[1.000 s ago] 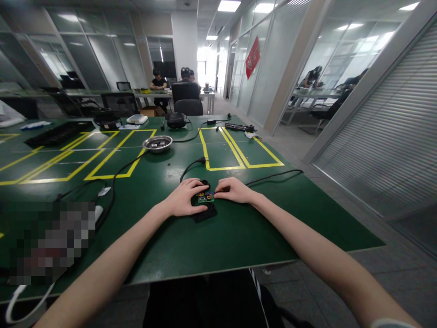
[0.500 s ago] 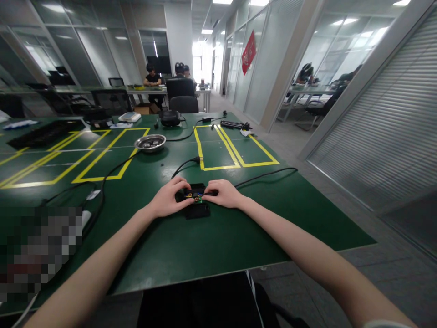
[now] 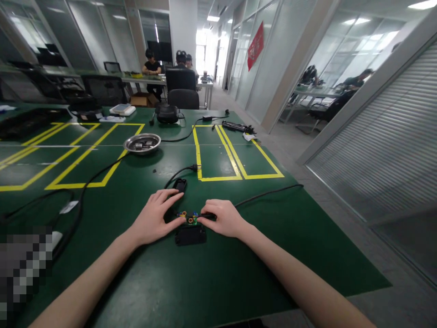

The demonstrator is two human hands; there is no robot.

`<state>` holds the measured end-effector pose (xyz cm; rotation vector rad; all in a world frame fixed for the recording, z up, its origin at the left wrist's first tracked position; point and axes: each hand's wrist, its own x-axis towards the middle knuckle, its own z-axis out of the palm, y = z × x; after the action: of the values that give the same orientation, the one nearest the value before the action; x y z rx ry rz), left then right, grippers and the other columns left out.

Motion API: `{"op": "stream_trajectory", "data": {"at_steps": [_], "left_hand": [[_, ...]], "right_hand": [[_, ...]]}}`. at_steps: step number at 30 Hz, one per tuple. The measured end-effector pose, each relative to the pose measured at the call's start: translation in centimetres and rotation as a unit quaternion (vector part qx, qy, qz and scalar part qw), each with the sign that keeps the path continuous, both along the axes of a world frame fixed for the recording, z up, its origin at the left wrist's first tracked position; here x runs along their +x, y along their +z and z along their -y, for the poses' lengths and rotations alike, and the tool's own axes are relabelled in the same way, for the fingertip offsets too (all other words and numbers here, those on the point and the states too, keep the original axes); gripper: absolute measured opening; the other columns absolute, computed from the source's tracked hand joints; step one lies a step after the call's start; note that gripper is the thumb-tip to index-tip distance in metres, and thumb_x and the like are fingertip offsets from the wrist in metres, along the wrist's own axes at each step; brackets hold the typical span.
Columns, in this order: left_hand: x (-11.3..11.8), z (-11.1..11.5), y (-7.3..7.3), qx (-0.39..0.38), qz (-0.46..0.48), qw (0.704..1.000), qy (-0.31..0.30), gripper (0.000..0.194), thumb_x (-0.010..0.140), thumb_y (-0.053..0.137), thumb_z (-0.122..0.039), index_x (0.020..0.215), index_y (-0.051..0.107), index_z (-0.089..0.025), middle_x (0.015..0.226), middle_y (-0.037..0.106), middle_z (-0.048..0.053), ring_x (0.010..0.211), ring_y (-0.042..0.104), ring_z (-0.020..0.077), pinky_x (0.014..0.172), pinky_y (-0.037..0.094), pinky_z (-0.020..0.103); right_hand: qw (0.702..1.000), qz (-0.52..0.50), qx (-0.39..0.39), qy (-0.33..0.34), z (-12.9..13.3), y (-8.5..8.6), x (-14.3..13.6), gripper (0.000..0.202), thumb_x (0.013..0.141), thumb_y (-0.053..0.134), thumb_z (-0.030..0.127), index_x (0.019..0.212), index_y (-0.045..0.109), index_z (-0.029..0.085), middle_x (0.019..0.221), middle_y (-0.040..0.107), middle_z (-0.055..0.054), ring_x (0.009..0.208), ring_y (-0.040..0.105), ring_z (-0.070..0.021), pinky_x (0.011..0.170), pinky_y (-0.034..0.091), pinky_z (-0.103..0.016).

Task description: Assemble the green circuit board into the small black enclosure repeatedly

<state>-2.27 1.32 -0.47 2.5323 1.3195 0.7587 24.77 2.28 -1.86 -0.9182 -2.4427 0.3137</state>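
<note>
A small circuit board (image 3: 191, 219) with copper coils and coloured wires lies in front of me between my hands. My right hand (image 3: 221, 217) is closed, pinching the black cable (image 3: 209, 216) at the board's right end. My left hand (image 3: 155, 216) has its fingers apart; the thumb reaches the board's left edge. Its fingertips are by a black plastic casing half (image 3: 180, 185), which lies beyond the board; whether they touch it I cannot tell. Another black casing half (image 3: 190, 236) rests on the table on the near side of the board.
A metal bowl (image 3: 142, 144) with metal parts stands farther back on the green table (image 3: 239, 269). Near it lies a cable plug (image 3: 194, 168). Yellow tape (image 3: 221, 179) marks rectangles. Behind are a black pouch (image 3: 168, 114) and a folded tripod-like item (image 3: 238, 127). People sit at a far table.
My left hand has moved left and its fingers have spread. The far casing half has shifted away from the board, to the left. My right hand stays at the cable end. The view has shifted.
</note>
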Motion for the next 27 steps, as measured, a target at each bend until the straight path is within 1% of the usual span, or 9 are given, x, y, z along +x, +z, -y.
{"op": "stream_trajectory", "data": {"at_steps": [2,5,8,9,12,18,20,24,27], "left_hand": [[-0.3,0.2,-0.3,-0.004,-0.024,1.000,-0.003,0.066,0.087,0.069,-0.062,0.141,0.062,-0.024,0.145,0.062,0.014,0.135,0.053,0.0388,0.114,0.044,0.061],[-0.6,0.5,-0.6,-0.019,-0.026,0.999,-0.038,0.069,0.083,0.075,-0.062,0.140,0.061,-0.025,0.146,0.062,0.014,0.138,0.055,0.0382,0.122,0.036,0.063],[-0.7,0.8,-0.6,-0.049,-0.005,0.998,-0.046,0.093,0.076,0.083,-0.058,0.154,0.047,-0.024,0.147,0.061,0.015,0.141,0.054,0.0391,0.119,0.045,0.058],[-0.7,0.9,-0.5,-0.054,-0.001,0.997,-0.048,0.094,0.075,0.085,-0.056,0.155,0.046,-0.024,0.147,0.060,0.015,0.140,0.055,0.0393,0.117,0.048,0.057],[-0.6,1.1,-0.3,-0.055,0.001,0.997,-0.062,0.077,0.078,0.082,-0.048,0.146,0.057,-0.023,0.143,0.062,0.015,0.134,0.060,0.0373,0.114,0.051,0.055],[0.4,1.7,0.1,-0.052,0.012,0.995,-0.087,0.043,0.088,0.069,-0.032,0.130,0.067,-0.025,0.139,0.066,0.012,0.132,0.061,0.0333,0.119,0.046,0.057],[0.7,1.9,0.4,-0.053,0.029,0.994,-0.090,0.042,0.089,0.067,-0.029,0.131,0.066,-0.026,0.138,0.065,0.013,0.132,0.059,0.0335,0.116,0.049,0.055],[0.6,1.6,1.0,-0.054,0.049,0.996,-0.054,0.048,0.089,0.069,-0.039,0.133,0.061,-0.023,0.130,0.064,0.015,0.124,0.059,0.0343,0.106,0.055,0.052],[0.0,1.0,1.3,-0.054,0.049,0.997,-0.017,0.026,0.098,0.056,-0.040,0.114,0.063,-0.022,0.117,0.065,0.012,0.107,0.064,0.0284,0.094,0.059,0.043]], "right_hand": [[1.000,0.003,0.002,-0.002,0.3,-0.1,-0.1,0.019,0.096,0.072,0.036,0.086,0.068,0.020,0.082,0.071,-0.003,0.077,0.067,-0.0168,0.067,0.044,-0.027],[1.000,0.008,0.009,-0.007,0.6,-0.1,-0.2,0.018,0.095,0.072,0.035,0.086,0.068,0.020,0.082,0.071,-0.003,0.077,0.067,-0.0172,0.067,0.045,-0.028],[1.000,0.019,0.013,-0.008,0.8,0.0,-0.3,0.018,0.095,0.071,0.035,0.086,0.067,0.020,0.082,0.071,-0.003,0.076,0.067,-0.0173,0.066,0.045,-0.028],[1.000,0.026,0.013,-0.007,0.9,0.0,-0.2,0.017,0.095,0.070,0.035,0.087,0.066,0.020,0.082,0.071,-0.003,0.076,0.066,-0.0172,0.066,0.044,-0.028],[0.999,0.042,0.016,-0.004,1.1,0.1,-0.1,0.015,0.097,0.068,0.033,0.088,0.065,0.021,0.082,0.071,-0.003,0.075,0.065,-0.0172,0.066,0.044,-0.029],[0.999,0.038,0.012,0.002,1.1,0.1,0.1,0.015,0.098,0.066,0.033,0.089,0.065,0.021,0.083,0.071,-0.004,0.076,0.065,-0.0181,0.066,0.044,-0.029],[0.999,0.038,0.010,0.002,1.1,0.1,0.1,0.015,0.099,0.065,0.033,0.090,0.065,0.021,0.084,0.071,-0.005,0.077,0.065,-0.0183,0.067,0.044,-0.030],[0.999,0.041,0.011,-0.003,1.2,0.0,0.1,0.017,0.100,0.064,0.034,0.091,0.065,0.020,0.086,0.072,-0.005,0.078,0.064,-0.0184,0.068,0.045,-0.029],[0.999,0.041,0.018,-0.006,1.0,0.0,0.1,0.018,0.101,0.063,0.035,0.090,0.065,0.020,0.086,0.072,-0.006,0.077,0.065,-0.0185,0.068,0.044,-0.029]]}}
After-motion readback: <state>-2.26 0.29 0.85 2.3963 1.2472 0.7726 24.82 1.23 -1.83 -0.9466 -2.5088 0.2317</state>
